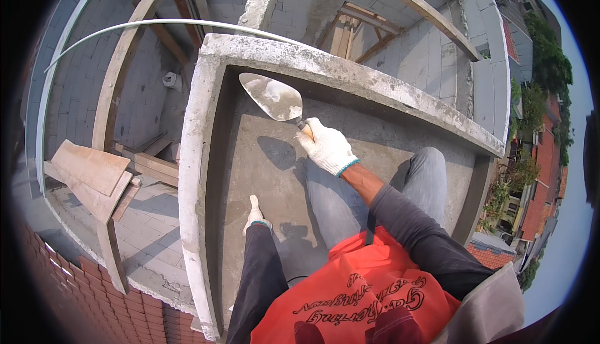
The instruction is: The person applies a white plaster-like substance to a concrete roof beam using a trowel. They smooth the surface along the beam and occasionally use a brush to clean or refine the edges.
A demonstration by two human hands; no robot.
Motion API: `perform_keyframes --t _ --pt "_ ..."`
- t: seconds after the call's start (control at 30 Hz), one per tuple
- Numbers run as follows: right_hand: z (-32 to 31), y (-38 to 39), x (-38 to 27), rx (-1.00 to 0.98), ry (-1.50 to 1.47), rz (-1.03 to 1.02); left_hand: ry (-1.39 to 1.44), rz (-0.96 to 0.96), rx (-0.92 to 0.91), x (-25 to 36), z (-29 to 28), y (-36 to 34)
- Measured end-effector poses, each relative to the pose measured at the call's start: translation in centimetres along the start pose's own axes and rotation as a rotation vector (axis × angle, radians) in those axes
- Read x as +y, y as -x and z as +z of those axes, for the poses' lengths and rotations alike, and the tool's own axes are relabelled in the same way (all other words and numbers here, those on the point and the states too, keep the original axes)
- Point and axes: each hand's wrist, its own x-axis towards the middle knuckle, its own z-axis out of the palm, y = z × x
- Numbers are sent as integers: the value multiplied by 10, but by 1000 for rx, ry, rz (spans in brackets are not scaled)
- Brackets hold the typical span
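My right hand (327, 145), in a white knitted glove with a teal cuff, is closed round the wooden handle of a pointed trowel (270, 96), its blade raised near the upper left inner corner of a concrete trough (375, 131). The blade is coated with pale wet material and casts a shadow on the grey floor. My left hand (256, 216), also gloved, rests on that floor near the left wall, fingers stretched forward, holding nothing. My grey-trousered legs (337, 206) are bent inside the trough.
Thick, rough concrete rims (194, 187) border the trough. Beyond them lie block-walled spaces below, crossed by timber beams (425, 6) and a thin white pipe (156, 22). Loose boards (87, 175) lie at the left, above red roof tiles (62, 281). Rooftops and trees (544, 62) appear far right.
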Motion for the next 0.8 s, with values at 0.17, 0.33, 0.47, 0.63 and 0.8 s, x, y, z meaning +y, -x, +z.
perform_keyframes --t 0.17,0.33,0.47,0.63,0.8 --pt "30 -16 17 88 -218 216 25 -7 -41 3 -9 -5" --pt "35 -10 4 130 -104 93 39 -5 -66 6 -13 -11" --pt "37 -11 23 164 -196 246 12 -15 -70 4 0 8" --pt "27 -11 27 149 -148 210 1 11 -98 8 -5 9" --pt "20 0 20 164 -138 161 -26 12 -108 8 -2 5"
